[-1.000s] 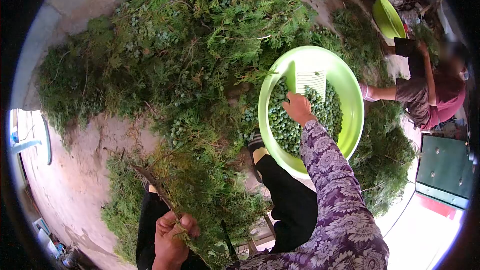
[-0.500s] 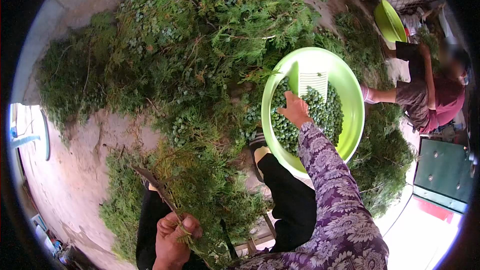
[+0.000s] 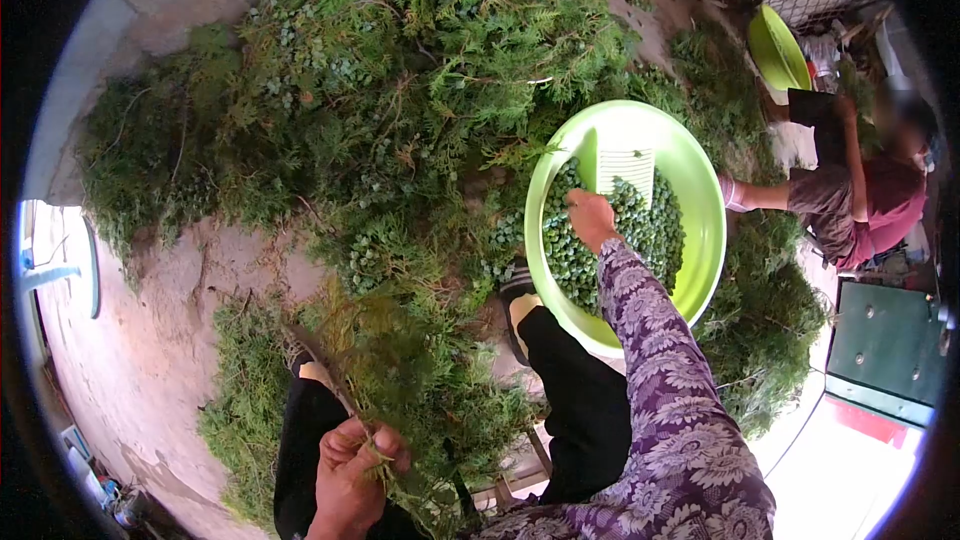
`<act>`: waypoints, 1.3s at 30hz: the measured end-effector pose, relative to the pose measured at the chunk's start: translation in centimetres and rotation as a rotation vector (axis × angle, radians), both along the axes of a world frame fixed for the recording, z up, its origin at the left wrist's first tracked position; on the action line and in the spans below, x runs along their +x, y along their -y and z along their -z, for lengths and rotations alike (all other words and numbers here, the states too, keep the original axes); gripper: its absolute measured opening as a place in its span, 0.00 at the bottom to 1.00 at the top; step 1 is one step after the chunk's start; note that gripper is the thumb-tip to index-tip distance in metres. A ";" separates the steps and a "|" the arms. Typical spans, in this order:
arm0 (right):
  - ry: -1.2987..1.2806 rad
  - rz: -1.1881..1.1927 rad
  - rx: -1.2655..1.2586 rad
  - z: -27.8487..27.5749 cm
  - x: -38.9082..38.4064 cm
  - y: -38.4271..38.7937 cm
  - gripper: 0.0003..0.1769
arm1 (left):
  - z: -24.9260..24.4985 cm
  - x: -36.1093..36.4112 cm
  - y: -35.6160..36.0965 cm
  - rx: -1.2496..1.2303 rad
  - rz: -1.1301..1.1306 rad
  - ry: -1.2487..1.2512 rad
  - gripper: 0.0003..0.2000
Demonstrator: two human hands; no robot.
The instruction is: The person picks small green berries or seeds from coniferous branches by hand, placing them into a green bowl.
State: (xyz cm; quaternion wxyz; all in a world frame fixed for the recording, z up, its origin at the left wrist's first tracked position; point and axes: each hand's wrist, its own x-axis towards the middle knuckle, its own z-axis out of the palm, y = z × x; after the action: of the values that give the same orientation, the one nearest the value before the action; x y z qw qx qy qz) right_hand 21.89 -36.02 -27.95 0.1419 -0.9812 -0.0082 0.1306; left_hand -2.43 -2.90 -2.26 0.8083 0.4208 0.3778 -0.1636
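Note:
Low in the view, my left hand [image 3: 358, 470] is closed round the stem of a leafy green branch [image 3: 385, 370]. The branch's brown woody end points up and to the left. My right hand [image 3: 592, 216] is over a light green basin [image 3: 708, 240], its fingers curled together at the green berries [image 3: 640, 240]; whether something small is between them is hidden. A ribbed white panel [image 3: 628, 172] stands among the berries in the basin.
Cut green branches [image 3: 400, 70] are heaped across the floor [image 3: 180, 340]. At the right sits another person [image 3: 880, 200], below a second green basin [image 3: 780, 50]. A dark green panel [image 3: 885, 340] is at the far right.
The fingers of my right hand, spread before, have curled in over the berries. My left hand and its branch have shifted slightly to the right.

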 end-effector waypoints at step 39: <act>-0.009 -0.264 1.188 -26.6 -19.3 -20.9 0.12 | -0.5 1.1 -0.6 -0.399 -0.279 0.403 0.09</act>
State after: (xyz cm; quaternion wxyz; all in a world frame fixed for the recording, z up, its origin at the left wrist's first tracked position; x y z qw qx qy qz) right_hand 2.61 -15.15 -1.38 0.6479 -0.7242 -0.2008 0.1242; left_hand -1.29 -2.33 -1.74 0.9482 0.2218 0.2245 -0.0352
